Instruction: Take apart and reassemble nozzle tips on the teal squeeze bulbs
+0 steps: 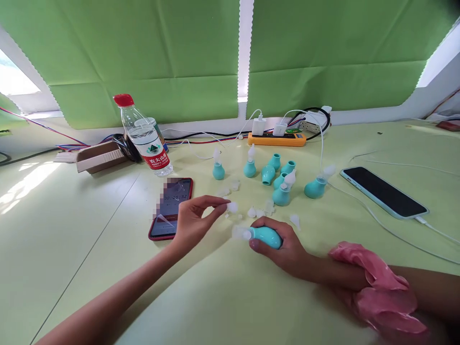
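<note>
My right hand point(283, 249) is wrapped around a teal squeeze bulb point(266, 236), which lies sideways with a clear plastic connector point(240, 233) on its neck pointing left. Between thumb and fingertips, my left hand point(201, 215) pinches a small translucent white tip point(232, 207) just above the table, apart from the bulb. Loose translucent pieces point(269, 207) and a pointed nozzle point(295, 221) lie around the hands. Behind them, several bulbs carry nozzles, among them an upright one point(218, 171) and a tilted one point(315, 187). Bare bulbs point(268, 175) are clustered in the middle.
A phone with a running timer point(172, 206) lies beside my left hand; another phone point(384, 191) is charging at right. Farther back are a water bottle point(145, 139), an open cardboard box point(104, 158) and an orange power strip point(276, 139) with cables. Green blinds point(143, 57) hang behind.
</note>
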`<state>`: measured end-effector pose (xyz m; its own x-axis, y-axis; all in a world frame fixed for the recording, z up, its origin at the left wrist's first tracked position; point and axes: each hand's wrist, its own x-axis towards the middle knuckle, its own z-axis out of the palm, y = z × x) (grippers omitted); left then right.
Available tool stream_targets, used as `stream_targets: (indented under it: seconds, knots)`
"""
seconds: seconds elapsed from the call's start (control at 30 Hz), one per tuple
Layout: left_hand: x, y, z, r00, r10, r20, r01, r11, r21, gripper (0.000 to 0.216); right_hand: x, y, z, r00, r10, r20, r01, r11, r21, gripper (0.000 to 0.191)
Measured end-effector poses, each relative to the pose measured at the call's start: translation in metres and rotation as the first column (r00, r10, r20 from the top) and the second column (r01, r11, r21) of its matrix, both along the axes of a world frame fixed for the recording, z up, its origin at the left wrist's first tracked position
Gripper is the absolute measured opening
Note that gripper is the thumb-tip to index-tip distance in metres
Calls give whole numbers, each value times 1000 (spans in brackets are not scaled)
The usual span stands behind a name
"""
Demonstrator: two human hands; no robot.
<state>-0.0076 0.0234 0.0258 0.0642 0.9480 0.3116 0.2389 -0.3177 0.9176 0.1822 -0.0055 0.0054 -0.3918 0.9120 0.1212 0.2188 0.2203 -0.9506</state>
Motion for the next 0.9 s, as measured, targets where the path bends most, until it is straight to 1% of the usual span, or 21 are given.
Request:
stream_targets:
  seconds: [0.03, 0.1, 0.2, 0.33, 0.5, 0.6, 0.7, 0.8, 0.9]
  knots:
    - [0, -2, 4, 993, -10, 117, 21, 995, -97, 10, 0, 0, 0, 999, -28, -15, 28, 1000, -12, 22]
    - [0, -4, 9, 957, -33, 288, 97, 973, -212, 13, -1, 0, 0, 996, -82, -37, 81, 996, -31, 23]
    - [-2, -3, 8, 921, -54, 385, 164, 952, -260, 12, -1, 0, -2, 993, -112, -37, 110, 993, -50, 26]
    - [-4, -1, 6, 913, -31, 407, 152, 951, -268, 10, 0, 1, -3, 990, -144, -5, 144, 989, -38, 28]
    - [-2, -3, 9, 931, -47, 362, 154, 950, -270, 10, 0, 2, -2, 985, -164, 52, 162, 986, 45, 25]
    - [0, -5, 12, 933, -132, 336, 231, 933, -276, 12, 0, 3, -1, 985, -156, 77, 151, 986, 66, 25]
    - [0, -6, 15, 909, -218, 354, 332, 894, -302, 17, 0, 3, 0, 988, -136, 74, 131, 989, 66, 24]
    - [-1, -5, 14, 913, -208, 351, 338, 868, -365, 19, -1, 3, 1, 989, -128, 70, 124, 990, 71, 24]
    - [-3, -3, 11, 931, -176, 321, 301, 867, -398, 17, 0, 3, 2, 991, -96, 90, 91, 994, 61, 24]
